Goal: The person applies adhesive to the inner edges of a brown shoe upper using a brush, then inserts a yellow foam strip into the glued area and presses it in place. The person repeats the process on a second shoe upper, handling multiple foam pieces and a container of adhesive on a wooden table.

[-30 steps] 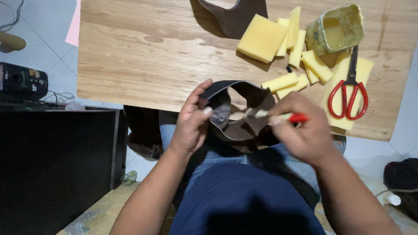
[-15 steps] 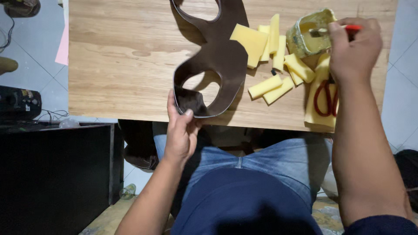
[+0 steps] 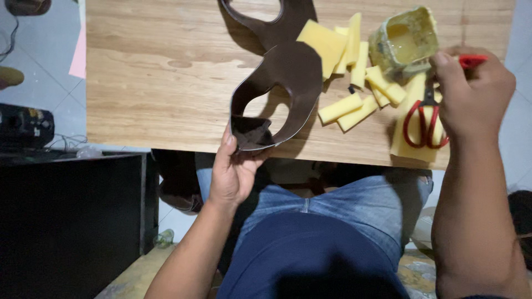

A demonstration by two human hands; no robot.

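Pale wood with a visible grain makes the surface (image 3: 166,72), a wide board that fills the upper part of the view. Below its near edge are the person's legs in blue denim, and to the left stands a black cabinet (image 3: 66,221) with a flat, dull front.

On the surface lies a dark brown leather piece (image 3: 293,72), thin and smooth, cut in curved shapes with rounded openings. Its near end curls up into a loop at the edge of the surface. The left hand (image 3: 233,171) has its grip clenched on this near end, the thumb on the outer side and the fingers under the curled part, where the rough inner side of the leather shows.

To the right of the leather are yellow foam pieces (image 3: 354,108), soft-looking and matte: one square slab, several narrow bars, and a bigger sheet under the scissors (image 3: 424,122). The scissors have red loop handles and lie flat on that sheet.

The right hand (image 3: 471,94) is above the scissors, its grip closed around a thin tool with a red handle (image 3: 471,60); only the red end shows beyond the fingers. Just beside this hand, to the left, stands a small yellowish container (image 3: 404,41), stained on its walls, with pale glossy liquid inside.
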